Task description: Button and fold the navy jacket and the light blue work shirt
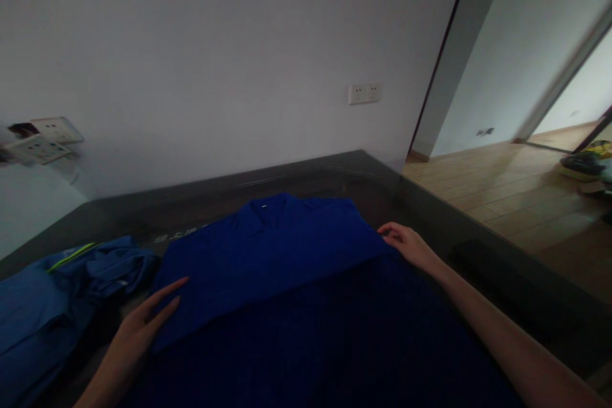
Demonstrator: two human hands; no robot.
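Far left: crumpled blue pile with a lime stripe, lying on the bench. It is near the left hand but not touching it.

Left hand: grip fully open, fingers straight and together, palm down, holding nothing. The fingertips rest on the left edge of the blue shirt, where the lighter upper layer meets the darker lower part.

The shirt lies flat mid-bench, collar toward the wall. 1 layer looks folded across the body, with its edge running from the left hand up to the right hand. The lower shirt is dark and its detail is hard to read.

Right hand: at the right corner of that upper layer, fingers curled onto the cloth. Grip is part closed; I cannot tell if it pinches the fabric or only presses it.

Judged step: setting and flattening the fold with 2 hands. To do it well:
- Place both hands on the same edge line.
- Press flat on the left while the right holds the corner taut.
- Smooth outward from the centre so no wrinkle gets trapped.
- Hold the collar centred.
- Hold the cloth clear of the pile at left and off the bench's right edge.

Far right: wooden floor, not involved.
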